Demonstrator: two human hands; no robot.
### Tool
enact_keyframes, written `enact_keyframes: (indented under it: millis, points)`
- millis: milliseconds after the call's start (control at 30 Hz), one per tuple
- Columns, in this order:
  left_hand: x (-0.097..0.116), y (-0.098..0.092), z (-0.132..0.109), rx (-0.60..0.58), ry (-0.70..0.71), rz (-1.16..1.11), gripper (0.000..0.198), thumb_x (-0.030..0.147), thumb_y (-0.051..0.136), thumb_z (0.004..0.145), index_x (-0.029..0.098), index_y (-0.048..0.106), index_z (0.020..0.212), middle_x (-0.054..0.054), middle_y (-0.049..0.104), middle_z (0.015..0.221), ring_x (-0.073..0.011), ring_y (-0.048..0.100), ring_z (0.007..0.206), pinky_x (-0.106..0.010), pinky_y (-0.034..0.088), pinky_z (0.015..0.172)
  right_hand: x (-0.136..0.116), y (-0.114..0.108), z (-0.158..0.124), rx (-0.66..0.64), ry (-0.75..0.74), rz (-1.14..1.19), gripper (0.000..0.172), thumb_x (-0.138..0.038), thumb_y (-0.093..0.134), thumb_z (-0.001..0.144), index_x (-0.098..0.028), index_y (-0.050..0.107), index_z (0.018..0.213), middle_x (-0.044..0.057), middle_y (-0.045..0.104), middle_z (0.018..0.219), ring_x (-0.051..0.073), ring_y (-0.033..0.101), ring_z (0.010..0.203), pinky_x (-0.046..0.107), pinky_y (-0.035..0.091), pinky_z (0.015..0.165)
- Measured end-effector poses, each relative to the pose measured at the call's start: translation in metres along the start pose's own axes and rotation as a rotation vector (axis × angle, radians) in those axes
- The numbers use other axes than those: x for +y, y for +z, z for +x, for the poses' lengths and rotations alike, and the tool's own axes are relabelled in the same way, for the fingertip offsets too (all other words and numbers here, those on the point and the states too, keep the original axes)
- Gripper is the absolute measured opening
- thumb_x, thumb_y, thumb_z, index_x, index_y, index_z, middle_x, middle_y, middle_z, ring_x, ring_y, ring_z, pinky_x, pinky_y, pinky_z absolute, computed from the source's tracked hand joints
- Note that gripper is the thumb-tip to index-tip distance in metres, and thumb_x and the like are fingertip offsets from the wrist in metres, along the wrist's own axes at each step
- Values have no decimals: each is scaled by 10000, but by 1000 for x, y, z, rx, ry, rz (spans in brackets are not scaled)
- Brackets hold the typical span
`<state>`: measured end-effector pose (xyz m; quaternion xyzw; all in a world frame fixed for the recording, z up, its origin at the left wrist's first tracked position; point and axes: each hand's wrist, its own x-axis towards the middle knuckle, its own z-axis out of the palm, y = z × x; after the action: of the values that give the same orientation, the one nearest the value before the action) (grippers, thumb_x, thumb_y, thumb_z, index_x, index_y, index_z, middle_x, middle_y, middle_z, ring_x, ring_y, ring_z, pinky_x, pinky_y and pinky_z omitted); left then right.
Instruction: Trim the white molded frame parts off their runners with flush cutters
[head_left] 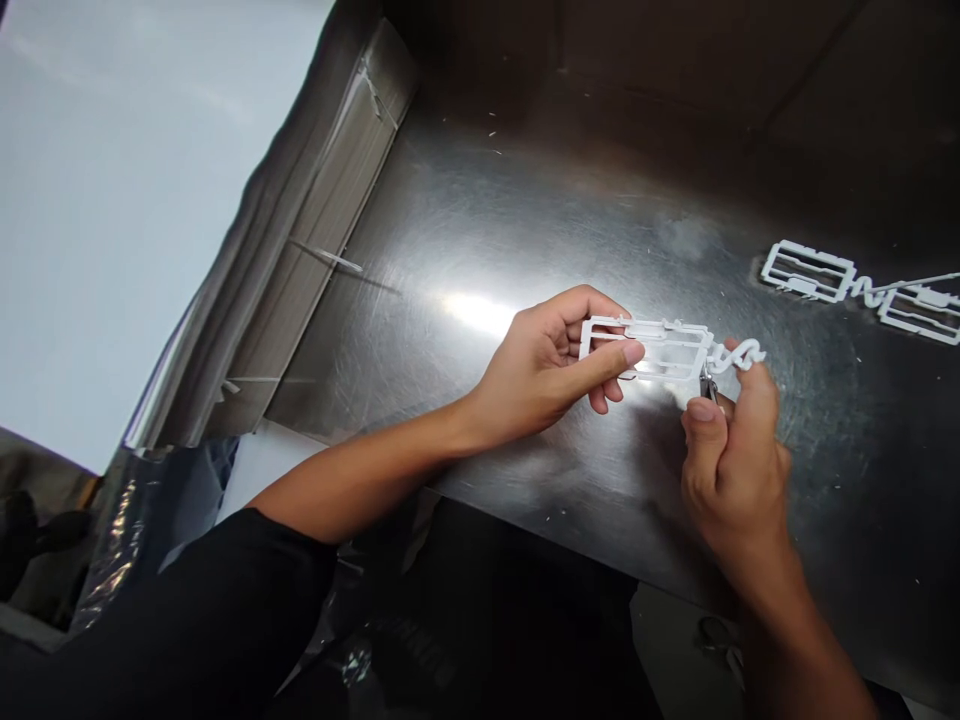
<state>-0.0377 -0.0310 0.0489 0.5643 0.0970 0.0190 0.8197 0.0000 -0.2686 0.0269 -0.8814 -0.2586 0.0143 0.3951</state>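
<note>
Shirt lettering (412, 645) is illegible (left hand (544, 365) holds frame (664, 328)).

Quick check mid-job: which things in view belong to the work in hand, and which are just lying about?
In the work:
White frame with a squiggly end, in the left hand
Metal tool, mostly hidden, in the right hand

Lying about, as far as I can judge:
Two similar frames at the right, possibly related
Bundled stack at the left

Workshop, by the look of it; scratched metal worktop (450, 220); thick stack of sheets (300, 215); white plastic frames (649, 329).
</note>
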Motion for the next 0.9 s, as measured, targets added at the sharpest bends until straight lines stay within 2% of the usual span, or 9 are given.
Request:
enact_keyframes:
  millis: [200, 333, 433, 467, 533, 600, 700, 767, 900]
  points:
    - [-2, -3, 3, 41, -36, -6, 450, 403, 1060, 908, 202, 688, 1063, 31, 739, 824, -116, 732, 633, -202, 617, 560, 6, 3, -2, -9, 77, 141, 628, -637, 484, 1319, -217, 490, 1786, 7, 666, 860, 241, 630, 643, 370, 542, 615]
    - [-2, -10, 10, -46, -138, -254, 463, 353, 1024, 952, 223, 641, 1176, 40, 725, 833, -116, 686, 605, -180, 571, 497, 11, -2, -5, -20, 156, 245, 694, -657, 518, 1304, -169, 470, 1796, 33, 693, 926, 251, 644, 704, 382, 537, 647]
    - [6, -16, 15, -179, -395, -636, 127, 296, 732, 1159, 206, 644, 1169, 50, 596, 793, -102, 571, 559, -149, 475, 427, 20, -5, -8, -24, 178, 134, 792, -753, 523, 1257, -189, 472, 1812, 58, 743, 962, 312, 736, 804, 416, 571, 701]
    - [10, -18, 16, -210, -480, -746, 121, 259, 592, 1208, 189, 656, 1133, 51, 528, 765, -103, 523, 541, -140, 432, 403, 25, -5, -9, -46, 193, 77, 815, -786, 515, 1242, -213, 466, 1820, 56, 761, 979, 331, 762, 834, 433, 585, 728]
    - [17, -20, 18, -243, -592, -885, 362, 204, 363, 1236, 168, 672, 1050, 57, 398, 714, -116, 431, 504, -137, 336, 357, 35, -2, -10, -76, 218, -40, 844, -844, 496, 1212, -259, 470, 1820, 54, 800, 1036, 368, 798, 872, 471, 593, 760]
    - [22, -21, 18, -242, -623, -938, 473, 209, 277, 1235, 173, 667, 970, 67, 291, 682, -127, 337, 479, -138, 238, 329, 47, 3, -11, -82, 196, -114, 871, -896, 472, 1183, -276, 499, 1794, 70, 825, 1129, 408, 814, 917, 486, 588, 729]
    - [25, -22, 16, -282, -623, -972, 434, 215, 341, 1208, 187, 674, 931, 77, 207, 660, -136, 223, 472, -143, 142, 321, 62, 11, -13, -98, 107, -161, 915, -946, 468, 1148, -254, 536, 1742, 112, 824, 1241, 447, 821, 994, 464, 591, 638]
    - [24, -24, 15, -343, -605, -998, 333, 192, 440, 1157, 191, 690, 937, 75, 228, 639, -140, 224, 473, -151, 162, 323, 65, 13, -13, -110, 71, -176, 929, -958, 469, 1139, -230, 556, 1709, 143, 812, 1292, 456, 825, 1008, 455, 610, 613]
    - [11, -31, 18, -471, -567, -1050, 134, 197, 616, 1027, 193, 748, 1003, -7, 550, 715, -168, 516, 553, -186, 356, 370, 56, 12, -13, -121, 74, -176, 892, -928, 474, 1161, -174, 621, 1613, 202, 799, 1280, 460, 834, 988, 472, 678, 686]
